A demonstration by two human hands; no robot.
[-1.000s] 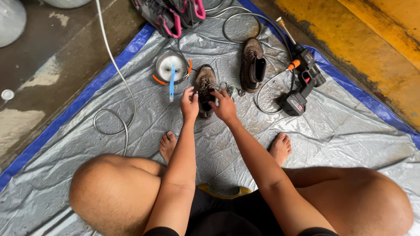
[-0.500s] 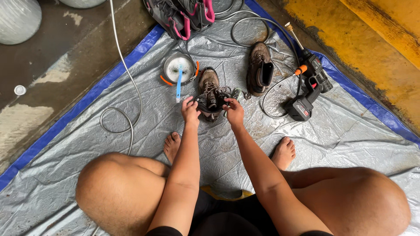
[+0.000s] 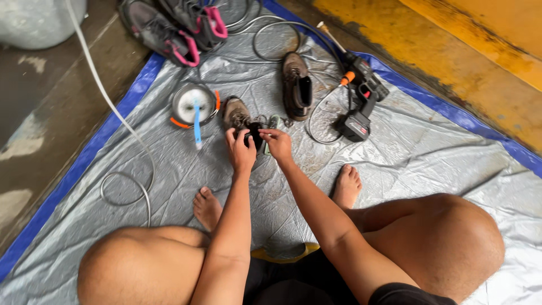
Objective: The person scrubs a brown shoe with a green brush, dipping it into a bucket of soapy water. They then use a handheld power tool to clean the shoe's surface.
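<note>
Two bare arms reach forward from a person seated on a large grey tarpaulin (image 3: 429, 152) with a blue border, knees spread wide and bare feet flat on the sheet. The tarpaulin covers a wet concrete floor (image 3: 51, 107), with a yellow-painted strip (image 3: 485, 51) running along the upper right.

Next in size, a pair of grey sports shoes with pink trim (image 3: 175, 28) lies at the top edge of the sheet. A white hose (image 3: 121, 127) curves down the left side and loops on the tarpaulin. A black cordless spray gun with an orange fitting (image 3: 361, 96) rests to the right, its thin tube coiled nearby. A second brown boot (image 3: 297, 85) lies just left of the gun, opening facing up.

A round metal bowl with an orange rim (image 3: 192, 104) sits left of the hands, with a blue-handled brush (image 3: 197, 121) laid across it.

Directly ahead of the person lies a worn brown boot (image 3: 236, 112), its long axis pointing away from the body, toe farthest. Both hands meet at its near end, at the ankle opening. The left hand (image 3: 240, 149) closes its grip on the boot's collar from the left; the right hand (image 3: 278, 144) pinches the same dark opening from the right. Both hands are about equally near.
</note>
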